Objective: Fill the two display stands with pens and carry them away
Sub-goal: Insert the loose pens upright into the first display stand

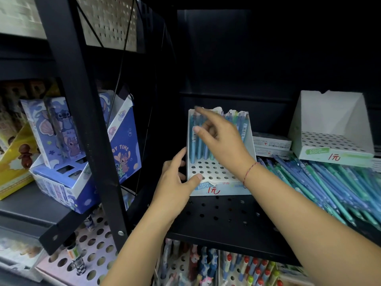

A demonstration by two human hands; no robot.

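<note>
A white display stand (208, 172) with a perforated top stands on the black shelf (222, 213); blue and green pens (199, 141) fill its back rows, the front holes are bare. My left hand (175, 182) grips its left front corner, thumb on the perforated top. My right hand (218, 137) hovers over the standing pens with fingers spread, holding nothing that I can see. A second white stand (332, 141) at the right holds no pens. A heap of loose blue and green pens (321, 182) lies on the shelf under my right forearm.
Small white boxes (271, 145) are stacked between the two stands. A black upright post (86, 120) divides the shelves. Purple cartoon boxes (66, 141) sit on the left shelf. More pen displays (237, 269) stand below.
</note>
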